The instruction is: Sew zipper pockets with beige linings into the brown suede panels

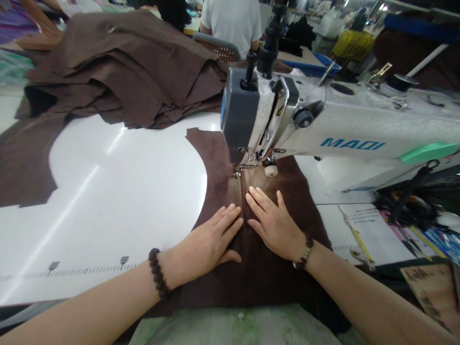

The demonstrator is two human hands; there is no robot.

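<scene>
A dark brown fabric panel (215, 158) lies flat under the needle of a white sewing machine (352, 120). The presser foot (237, 172) sits at the upper end of a narrow strip, which looks like a zipper (244, 203), running toward me along the panel. My left hand (219, 232) rests flat on the fabric just left of the strip, fingers stretched out and thumb apart. To the right of the strip, my right hand (269, 218) lies with fingers spread, their tips close to the presser foot. Neither hand grasps anything.
A heap of brown fabric pieces (143, 67) covers the back left of the white table (143, 191). On the right lie a paper (370, 225), a yellow tool (361, 244) and black straps (406, 196). A person in a white shirt (232, 21) sits beyond the machine.
</scene>
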